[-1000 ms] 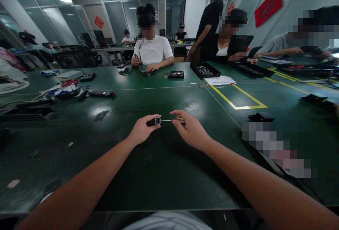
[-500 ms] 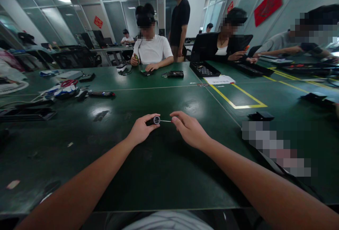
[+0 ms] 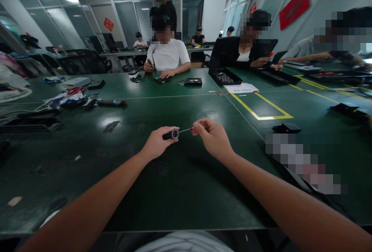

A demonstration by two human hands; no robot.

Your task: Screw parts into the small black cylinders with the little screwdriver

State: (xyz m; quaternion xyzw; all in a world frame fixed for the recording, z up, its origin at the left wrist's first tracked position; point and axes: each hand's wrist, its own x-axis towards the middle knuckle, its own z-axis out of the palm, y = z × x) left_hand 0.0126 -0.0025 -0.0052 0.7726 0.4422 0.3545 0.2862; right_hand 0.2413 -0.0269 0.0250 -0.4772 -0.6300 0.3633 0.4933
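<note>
In the head view, my left hand [image 3: 157, 142] is closed around a short black cylinder [image 3: 174, 134] with a pale ring at its open end, which faces right and toward me. My right hand [image 3: 213, 138] pinches the red handle of a thin screwdriver [image 3: 185, 130]. Its metal shaft points left, and its tip is at the rim of the cylinder; I cannot tell whether it goes inside. Both hands are above the green table [image 3: 162, 198].
A dark pen-like tool [image 3: 112, 103] lies at the left, near red-handled scissors [image 3: 77, 90] on white-and-blue cloth. A small black box [image 3: 286, 128] is at the right. Across the table, a person in a white shirt [image 3: 168, 56] works beside a black tray [image 3: 225, 77].
My right hand has drawn slightly to the right and its fingers have curled in more. The cylinder has turned and moved a little right. Behind, a standing person has moved left.
</note>
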